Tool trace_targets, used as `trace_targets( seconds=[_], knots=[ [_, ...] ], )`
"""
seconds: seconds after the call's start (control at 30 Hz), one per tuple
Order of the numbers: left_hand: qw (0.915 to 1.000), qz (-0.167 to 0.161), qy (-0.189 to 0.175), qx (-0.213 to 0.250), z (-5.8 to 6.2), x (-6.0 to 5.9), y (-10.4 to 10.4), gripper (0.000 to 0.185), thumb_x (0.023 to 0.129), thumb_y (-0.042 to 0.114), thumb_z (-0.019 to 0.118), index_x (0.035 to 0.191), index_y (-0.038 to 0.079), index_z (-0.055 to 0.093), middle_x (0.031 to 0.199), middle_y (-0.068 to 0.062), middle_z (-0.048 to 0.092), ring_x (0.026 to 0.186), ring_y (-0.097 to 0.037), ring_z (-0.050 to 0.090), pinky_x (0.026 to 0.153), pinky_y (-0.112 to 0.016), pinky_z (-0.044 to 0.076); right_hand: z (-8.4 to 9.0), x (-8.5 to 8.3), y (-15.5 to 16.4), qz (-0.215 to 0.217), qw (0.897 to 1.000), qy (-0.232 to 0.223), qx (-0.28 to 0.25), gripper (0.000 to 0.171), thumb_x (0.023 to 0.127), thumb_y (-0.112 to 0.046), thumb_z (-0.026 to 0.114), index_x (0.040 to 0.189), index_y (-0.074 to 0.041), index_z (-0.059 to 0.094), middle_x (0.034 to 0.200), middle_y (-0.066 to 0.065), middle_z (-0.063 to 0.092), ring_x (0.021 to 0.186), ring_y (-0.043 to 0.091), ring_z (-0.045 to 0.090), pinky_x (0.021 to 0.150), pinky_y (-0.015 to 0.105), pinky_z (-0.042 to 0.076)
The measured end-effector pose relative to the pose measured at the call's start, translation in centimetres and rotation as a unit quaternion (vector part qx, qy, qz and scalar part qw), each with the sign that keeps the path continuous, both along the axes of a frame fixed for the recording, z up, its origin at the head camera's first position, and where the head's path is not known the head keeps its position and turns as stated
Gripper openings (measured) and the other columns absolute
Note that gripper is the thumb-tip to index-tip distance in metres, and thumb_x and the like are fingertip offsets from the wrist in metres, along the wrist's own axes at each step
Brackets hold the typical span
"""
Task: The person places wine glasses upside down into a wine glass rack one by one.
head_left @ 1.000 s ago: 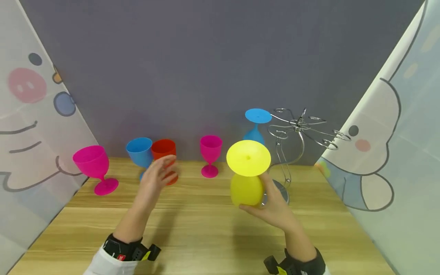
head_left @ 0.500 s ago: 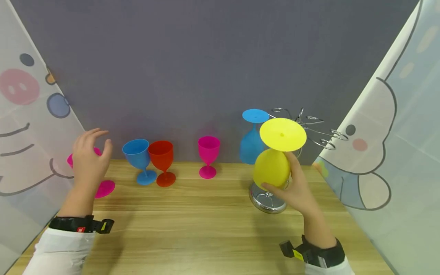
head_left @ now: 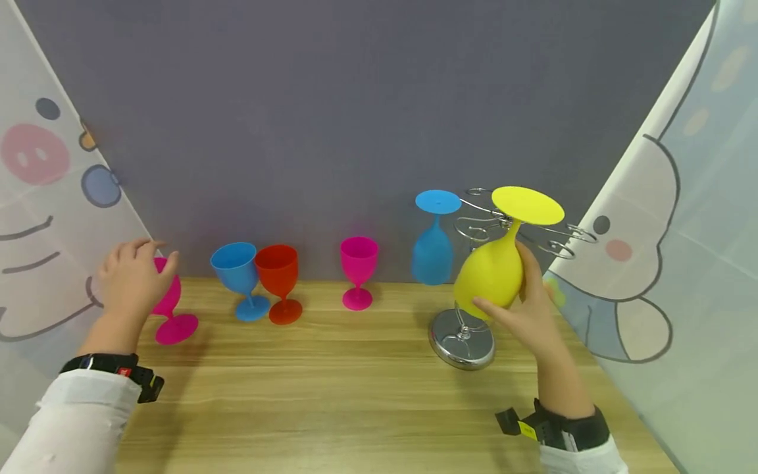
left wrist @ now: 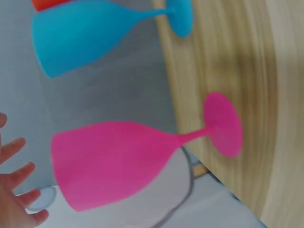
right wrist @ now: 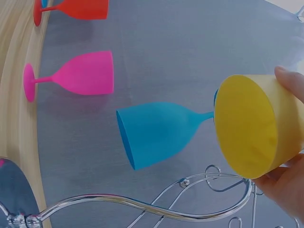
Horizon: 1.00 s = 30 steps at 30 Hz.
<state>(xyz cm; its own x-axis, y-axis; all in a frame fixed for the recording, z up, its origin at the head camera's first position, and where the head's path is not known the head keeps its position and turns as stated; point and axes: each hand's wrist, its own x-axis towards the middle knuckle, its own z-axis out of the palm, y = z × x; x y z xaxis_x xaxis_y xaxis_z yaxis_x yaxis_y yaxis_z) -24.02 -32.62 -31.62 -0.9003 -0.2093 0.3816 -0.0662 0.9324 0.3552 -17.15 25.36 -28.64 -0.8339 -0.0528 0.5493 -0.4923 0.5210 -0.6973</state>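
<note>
My right hand (head_left: 524, 293) grips the bowl of an upturned yellow goblet (head_left: 491, 273); in the right wrist view the yellow goblet (right wrist: 254, 126) shows its open mouth. It is tilted, and its foot lies level with the arms of a chrome wire rack (head_left: 521, 224). Whether it rests on the wire I cannot tell. A blue goblet (head_left: 434, 253) hangs upside down from the rack's left arm. My left hand (head_left: 139, 263) hovers at the bowl of a pink goblet (head_left: 172, 313) at the far left. In the left wrist view its fingers (left wrist: 16, 190) are spread, just apart from the pink goblet (left wrist: 114, 164).
Along the back of the wooden table (head_left: 355, 395) stand a blue goblet (head_left: 237, 270), a red goblet (head_left: 278, 270) and a smaller pink goblet (head_left: 358, 263). The rack's round chrome base (head_left: 462, 345) sits in front of my right hand. Cartoon-printed panels (head_left: 681, 263) close both sides.
My right hand carried the yellow goblet up and to the right, to the rack's arms. My left hand swept left from the red goblet to the far-left pink goblet.
</note>
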Motion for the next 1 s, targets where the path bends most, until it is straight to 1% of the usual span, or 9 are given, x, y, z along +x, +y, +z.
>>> trace_targets(
  seconds=[0.1, 0.33, 0.4, 0.47, 0.53, 0.6, 0.77, 0.87, 1.0],
  knots=[
    [0.9997, 0.004, -0.026, -0.002, -0.8, -0.1, -0.9, 0.067, 0.100, 0.050, 0.034, 0.137, -0.006, 0.038, 0.139, -0.038, 0.026, 0.131, -0.058, 0.017, 0.102, -0.073, 0.014, -0.1, -0.2, 0.0, -0.004, 1.000, -0.020, -0.010, 0.105, 0.073, 0.000, 0.080, 0.154, -0.020, 0.016, 0.150, 0.010, 0.032, 0.132, 0.032, 0.040, 0.094, 0.009, 0.035],
    [0.9972, 0.008, -0.073, -0.010, -2.3, -0.6, -2.1, 0.080, 0.097, 0.063, 0.027, 0.138, -0.006, 0.034, 0.136, -0.042, 0.022, 0.126, -0.062, 0.017, 0.099, -0.076, 0.015, -0.4, -0.7, -0.1, -0.006, 0.997, -0.068, -0.022, 0.105, 0.078, -0.007, 0.078, 0.155, -0.021, 0.008, 0.152, 0.017, 0.029, 0.131, 0.039, 0.040, 0.086, 0.010, 0.042],
    [0.9966, 0.004, -0.081, -0.014, -2.5, -0.7, -2.2, 0.081, 0.096, 0.064, 0.026, 0.137, -0.006, 0.034, 0.136, -0.042, 0.022, 0.125, -0.063, 0.018, 0.097, -0.076, 0.016, -0.5, -0.9, -0.1, -0.008, 0.997, -0.076, -0.022, 0.104, 0.079, -0.008, 0.078, 0.155, -0.020, 0.007, 0.153, 0.017, 0.027, 0.132, 0.039, 0.040, 0.092, 0.020, 0.046],
    [0.9963, 0.002, -0.084, -0.018, -2.7, -0.8, -2.3, 0.081, 0.096, 0.064, 0.026, 0.136, -0.007, 0.033, 0.135, -0.042, 0.022, 0.123, -0.063, 0.018, 0.096, -0.076, 0.017, -0.6, -1.0, -0.1, -0.009, 0.996, -0.081, -0.023, 0.105, 0.079, -0.009, 0.077, 0.156, -0.021, 0.007, 0.153, 0.017, 0.026, 0.133, 0.040, 0.039, 0.098, 0.036, 0.048],
    [0.9964, 0.003, -0.082, -0.018, -2.7, -0.9, -2.4, 0.080, 0.097, 0.062, 0.028, 0.135, -0.008, 0.032, 0.134, -0.043, 0.022, 0.123, -0.063, 0.019, 0.096, -0.075, 0.018, -0.7, -1.1, -0.2, -0.008, 0.996, -0.088, -0.024, 0.105, 0.080, -0.010, 0.077, 0.156, -0.022, 0.006, 0.154, 0.018, 0.024, 0.133, 0.040, 0.038, 0.101, 0.052, 0.044],
    [0.9969, 0.006, -0.077, -0.017, -2.7, -1.0, -2.6, 0.077, 0.097, 0.059, 0.031, 0.136, -0.008, 0.031, 0.135, -0.042, 0.022, 0.123, -0.063, 0.019, 0.096, -0.075, 0.019, -0.7, -1.2, -0.4, -0.005, 0.995, -0.092, -0.027, 0.105, 0.080, -0.011, 0.077, 0.156, -0.022, 0.006, 0.154, 0.019, 0.024, 0.133, 0.041, 0.037, 0.102, 0.061, 0.040],
    [0.9968, 0.004, -0.076, -0.025, -2.6, -2.0, -3.0, 0.074, 0.098, 0.056, 0.033, 0.142, -0.003, 0.029, 0.137, -0.041, 0.021, 0.126, -0.062, 0.018, 0.098, -0.075, 0.020, -0.8, -1.5, -0.8, -0.004, 0.995, -0.091, -0.028, 0.104, 0.080, -0.012, 0.078, 0.156, -0.024, 0.008, 0.152, 0.019, 0.026, 0.131, 0.041, 0.040, 0.099, 0.060, 0.042],
    [0.9954, -0.004, -0.087, -0.042, -2.6, -2.8, -3.3, 0.073, 0.098, 0.057, 0.030, 0.144, 0.000, 0.029, 0.138, -0.039, 0.023, 0.126, -0.060, 0.019, 0.098, -0.075, 0.021, -0.8, -1.7, -0.8, -0.010, 0.995, -0.101, -0.022, 0.104, 0.080, -0.016, 0.078, 0.155, -0.027, 0.007, 0.152, 0.019, 0.027, 0.131, 0.042, 0.041, 0.098, 0.059, 0.044],
    [0.9921, -0.004, -0.110, -0.060, -2.9, -3.1, -3.7, 0.074, 0.099, 0.057, 0.027, 0.145, -0.001, 0.028, 0.137, -0.039, 0.024, 0.123, -0.061, 0.020, 0.096, -0.074, 0.024, -0.8, -2.1, -1.0, -0.013, 0.993, -0.117, -0.014, 0.105, 0.080, -0.021, 0.079, 0.155, -0.030, 0.006, 0.153, 0.018, 0.026, 0.131, 0.043, 0.041, 0.099, 0.060, 0.044]
  ],
)
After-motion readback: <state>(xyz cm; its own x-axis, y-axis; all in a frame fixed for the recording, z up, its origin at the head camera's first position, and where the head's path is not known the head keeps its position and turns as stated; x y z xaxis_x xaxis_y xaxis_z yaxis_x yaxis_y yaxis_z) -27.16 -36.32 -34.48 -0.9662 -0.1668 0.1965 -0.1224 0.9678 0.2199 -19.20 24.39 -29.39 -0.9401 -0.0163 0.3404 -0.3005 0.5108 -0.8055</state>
